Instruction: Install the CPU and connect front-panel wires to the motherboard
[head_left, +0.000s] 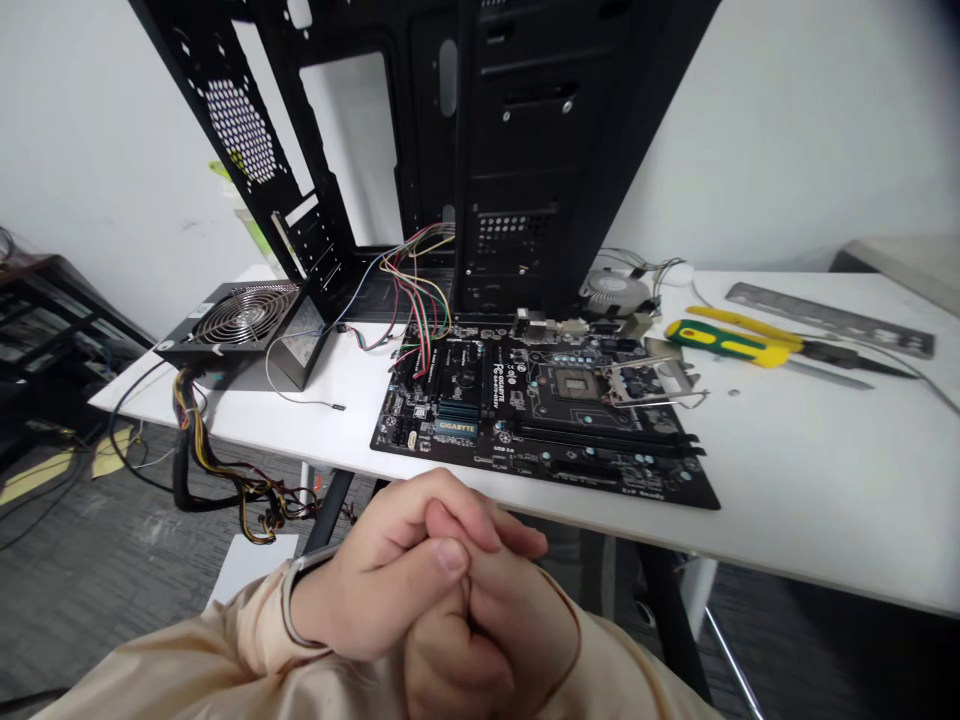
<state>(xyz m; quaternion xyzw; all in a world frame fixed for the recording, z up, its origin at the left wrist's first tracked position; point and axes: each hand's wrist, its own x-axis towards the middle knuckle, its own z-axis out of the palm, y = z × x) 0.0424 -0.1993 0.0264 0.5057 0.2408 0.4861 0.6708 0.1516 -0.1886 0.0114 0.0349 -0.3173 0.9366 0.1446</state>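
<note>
My left hand (379, 590) and my right hand (517, 620) are clasped together in front of the table's near edge. The left fingers wrap over the right hand, and both hands are closed with no object showing in them. Just beyond them lies a black Gigabyte motherboard (525, 430), flat on the table. Its CPU socket (576, 385) has the metal load plate (652, 382) lifted, with the lever out to the right. Thin coloured front-panel wires (424, 320) hang from the case onto the board's left part.
A black computer case (525, 160) stands open behind the board. At left is a power supply (247, 325), its cable bundle (199, 450) hanging over the edge. A CPU cooler (615, 290), a green-yellow screwdriver (727, 343), tweezers (847, 352) and an I/O shield (825, 318) lie right.
</note>
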